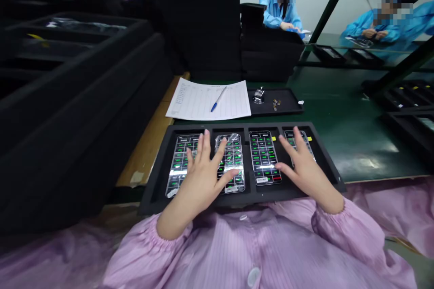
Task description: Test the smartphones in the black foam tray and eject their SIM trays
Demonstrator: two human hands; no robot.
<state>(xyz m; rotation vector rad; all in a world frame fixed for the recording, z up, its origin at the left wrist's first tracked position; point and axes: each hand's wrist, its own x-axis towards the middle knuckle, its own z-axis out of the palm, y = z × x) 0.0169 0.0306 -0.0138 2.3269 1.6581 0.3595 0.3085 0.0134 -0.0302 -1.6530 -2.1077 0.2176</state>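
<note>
A black foam tray (249, 194) lies in front of me, with several lit phone screens side by side in its compartments. My left hand (202, 176) is spread over the two left ones, the far-left screen (179, 158) and a film-covered screen (233, 158). Over the right side, my right hand (303, 167) is spread too, its thumb by the edge of the third screen (262, 153). Its fingers partly hide the far-right screen (307, 142). Each screen shows a grid with green text. Neither hand holds anything; whether the fingertips touch the glass I cannot tell.
Behind the tray lie a printed sheet (190, 99) with a blue pen (219, 99) and a small black tray (288, 106) holding tiny parts. Stacked black trays (135, 81) rise at the left. Co-workers in blue (271, 6) sit across the green table (352, 135).
</note>
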